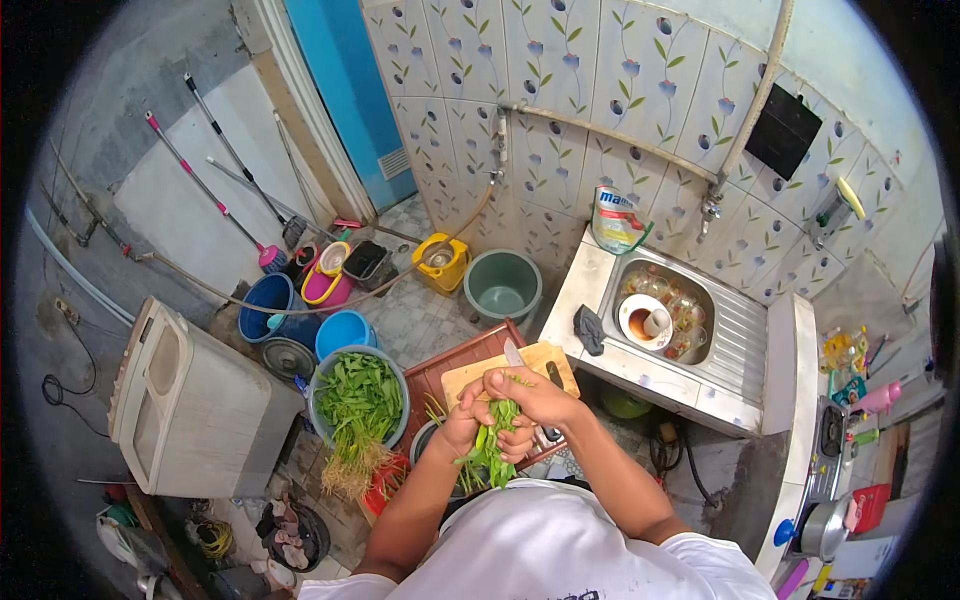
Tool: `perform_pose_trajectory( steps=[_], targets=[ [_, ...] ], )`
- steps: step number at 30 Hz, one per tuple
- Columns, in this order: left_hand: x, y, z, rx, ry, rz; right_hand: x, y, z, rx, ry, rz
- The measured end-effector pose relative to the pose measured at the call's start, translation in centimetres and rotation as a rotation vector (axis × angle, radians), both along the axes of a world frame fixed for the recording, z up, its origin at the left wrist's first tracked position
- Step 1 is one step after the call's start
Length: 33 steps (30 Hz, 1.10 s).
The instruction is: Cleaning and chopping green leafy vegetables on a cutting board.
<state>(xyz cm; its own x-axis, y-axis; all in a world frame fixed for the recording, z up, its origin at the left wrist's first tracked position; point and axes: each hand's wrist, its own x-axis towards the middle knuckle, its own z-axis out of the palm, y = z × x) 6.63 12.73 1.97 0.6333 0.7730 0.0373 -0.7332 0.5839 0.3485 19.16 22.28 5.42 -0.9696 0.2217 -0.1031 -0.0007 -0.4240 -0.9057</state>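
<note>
Close to my chest, a bunch of leafy greens [491, 450] is gripped between my two hands, leaves hanging down toward the white shirt. My left hand [466, 426] curls around it from the left. My right hand [529, 397] closes on it from the right, some of its fingers hidden by the leaves. Beyond the hands lies a wooden cutting board [465, 379] with a knife blade [513, 352] partly showing above my fingers. The board rests on a brown plastic table [427, 371]. To the left, a grey basin [405, 416] holds more rooted greens [360, 390].
A sink [701, 300] with glasses and a plate [626, 319] is at right, a black cloth [589, 330] on its counter. A green-grey tub [502, 285] and blue bucket [345, 334] stand ahead. A hose [360, 300] crosses above the floor. A washing machine [217, 405] stands left.
</note>
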Motion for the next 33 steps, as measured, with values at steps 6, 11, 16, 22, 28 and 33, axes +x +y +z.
perform_pose_trajectory(
  steps=[6, 11, 16, 22, 28, 33],
  targets=[
    [0.1, -0.6, -1.9, -0.021, -0.062, 0.220, 0.4, -0.2, 1.3, 0.125, 0.047, 0.009],
    [0.0, -1.0, -3.8, -0.003, 0.003, 0.380, 0.7, -0.5, 2.2, 0.085, 0.009, 0.015],
    [-3.2, -1.6, -4.1, 0.134, 0.383, 0.384, 0.6, -0.8, 2.5, 0.131, 0.025, -0.059],
    [-5.4, 0.7, 0.6, 0.332, 0.762, 0.427, 0.6, -0.8, 1.8, 0.534, 0.035, -0.228],
    [0.0, 0.9, 0.8, 0.209, 0.634, 0.883, -0.9, -3.0, 1.9, 1.229, -0.003, -0.555],
    [0.0, -0.4, 0.7, 0.275, 0.958, 0.723, -0.5, -3.1, 1.5, 1.248, -0.044, -0.552]
  ],
)
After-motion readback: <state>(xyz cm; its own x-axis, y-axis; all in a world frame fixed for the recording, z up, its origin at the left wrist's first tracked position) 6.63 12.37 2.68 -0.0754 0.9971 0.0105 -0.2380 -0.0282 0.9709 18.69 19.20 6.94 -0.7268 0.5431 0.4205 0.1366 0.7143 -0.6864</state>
